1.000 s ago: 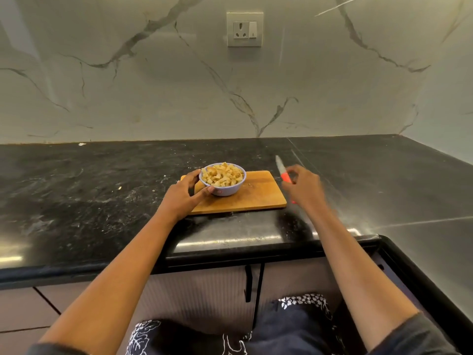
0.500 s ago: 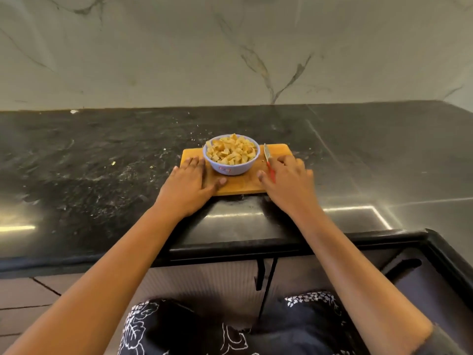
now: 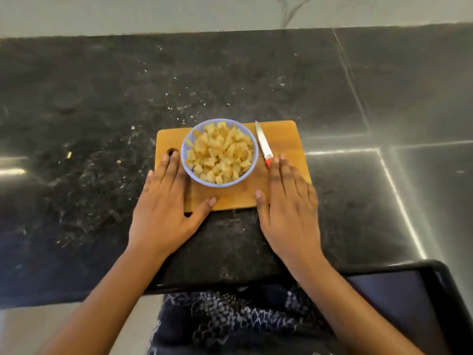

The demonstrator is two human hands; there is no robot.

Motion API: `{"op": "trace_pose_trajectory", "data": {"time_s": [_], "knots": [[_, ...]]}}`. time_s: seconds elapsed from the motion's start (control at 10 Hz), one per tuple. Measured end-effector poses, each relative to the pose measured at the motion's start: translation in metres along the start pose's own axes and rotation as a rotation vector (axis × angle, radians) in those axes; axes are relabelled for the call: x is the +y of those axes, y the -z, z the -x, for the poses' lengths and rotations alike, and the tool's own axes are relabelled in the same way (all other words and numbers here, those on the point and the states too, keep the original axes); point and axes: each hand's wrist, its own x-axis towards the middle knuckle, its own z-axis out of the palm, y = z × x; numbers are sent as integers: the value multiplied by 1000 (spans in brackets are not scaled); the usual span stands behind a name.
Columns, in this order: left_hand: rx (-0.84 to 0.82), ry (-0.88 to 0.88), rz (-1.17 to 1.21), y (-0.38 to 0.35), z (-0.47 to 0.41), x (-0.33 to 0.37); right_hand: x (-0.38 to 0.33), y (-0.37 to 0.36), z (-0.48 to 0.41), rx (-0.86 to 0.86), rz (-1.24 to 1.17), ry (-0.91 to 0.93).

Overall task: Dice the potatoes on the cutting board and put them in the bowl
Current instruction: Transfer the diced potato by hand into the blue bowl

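A light blue bowl (image 3: 184, 160) full of diced potato pieces (image 3: 220, 156) stands on the wooden cutting board (image 3: 284, 137). To the bowl's right a small knife (image 3: 263, 143) with a red handle lies on the board, its tip pointing away from me. My left hand (image 3: 163, 203) lies flat over the board's near left corner, fingers straight, beside the bowl. My right hand (image 3: 289, 201) lies flat over the near right part of the board, fingertips covering the end of the knife handle. Neither hand holds anything.
The board sits on a dark speckled stone counter (image 3: 102, 98) with small crumbs scattered behind it. A pale marble wall (image 3: 153, 11) rises at the back. The counter's front edge and a dark opening (image 3: 399, 303) are at lower right.
My right hand has laid the knife on the board and both hands have flattened. The view has tilted downward and moved closer to the board.
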Motion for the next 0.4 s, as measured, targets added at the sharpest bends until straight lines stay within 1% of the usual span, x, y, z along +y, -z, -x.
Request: {"op": "trace_pose_trajectory", "data": {"time_s": [0.2, 0.3, 0.4], "knots": [[-69, 46, 5, 11, 0, 5, -6, 11, -4, -138, 53, -25], [-47, 36, 30, 11, -1, 6, -6, 12, -4, -143, 35, -22], [-26, 44, 111, 14, 1, 5, -7, 16, -6, -83, -28, -28]]}}
